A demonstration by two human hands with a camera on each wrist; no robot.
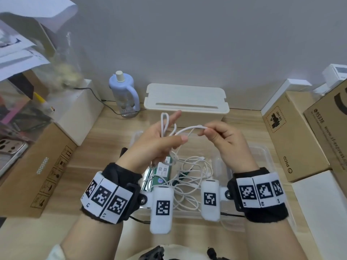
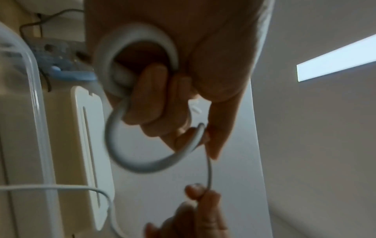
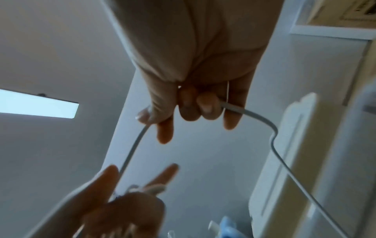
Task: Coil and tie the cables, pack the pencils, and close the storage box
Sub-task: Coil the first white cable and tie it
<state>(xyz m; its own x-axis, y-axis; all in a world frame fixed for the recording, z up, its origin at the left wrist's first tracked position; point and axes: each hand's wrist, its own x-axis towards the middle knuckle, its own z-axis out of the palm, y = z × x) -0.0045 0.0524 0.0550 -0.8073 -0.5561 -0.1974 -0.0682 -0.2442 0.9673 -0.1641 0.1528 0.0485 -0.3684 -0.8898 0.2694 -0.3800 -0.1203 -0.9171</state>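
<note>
A thin white cable (image 1: pixel 185 129) is raised above a clear plastic storage box (image 1: pixel 262 156), partly looped, its slack trailing into the box among more tangled white cables (image 1: pixel 189 177) and a green pencil pack (image 1: pixel 163 170).

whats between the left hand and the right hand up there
A short arc of thin white cable spans the gap: the left hand holds its loops, the right hand pinches it. Nothing else lies between them. Clearest in the head view.

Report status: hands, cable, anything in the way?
Left hand holds loops of white cable; right hand pinches its free run. Coil unfinished, untied. More cables tangled in clear box below.
</note>
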